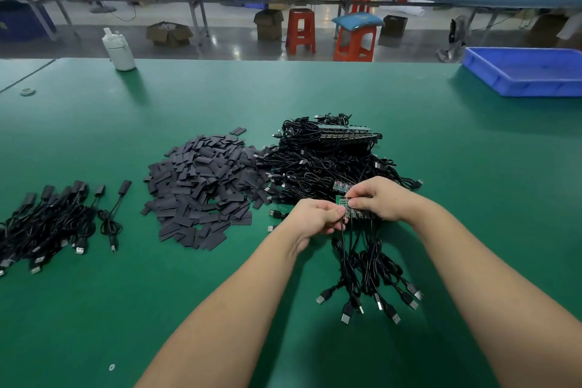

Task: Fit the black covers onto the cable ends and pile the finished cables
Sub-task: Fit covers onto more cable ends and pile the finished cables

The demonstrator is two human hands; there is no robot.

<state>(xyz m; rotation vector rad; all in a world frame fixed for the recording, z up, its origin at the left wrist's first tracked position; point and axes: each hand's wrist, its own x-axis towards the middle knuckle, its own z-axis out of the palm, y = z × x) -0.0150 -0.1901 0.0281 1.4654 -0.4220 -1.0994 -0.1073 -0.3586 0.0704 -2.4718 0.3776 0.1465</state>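
Observation:
A heap of flat black covers [201, 186] lies mid-table. Right of it sits a tangle of black cables with bare circuit-board ends [330, 157]. Both hands meet in front of that tangle on a strip of small green boards [349, 208] whose cables hang down to several USB plugs [371, 287]. My left hand [315, 217] pinches the strip's left end. My right hand [384, 198] grips the rest of the strip from above. A pile of finished cables with black covers on their ends [53, 220] lies at the far left.
A white plastic bottle [119, 50] stands at the table's far left edge. A blue plastic tray [526, 72] sits at the far right corner. Beyond the green table [315, 88] are orange stools, cardboard boxes and other workbenches.

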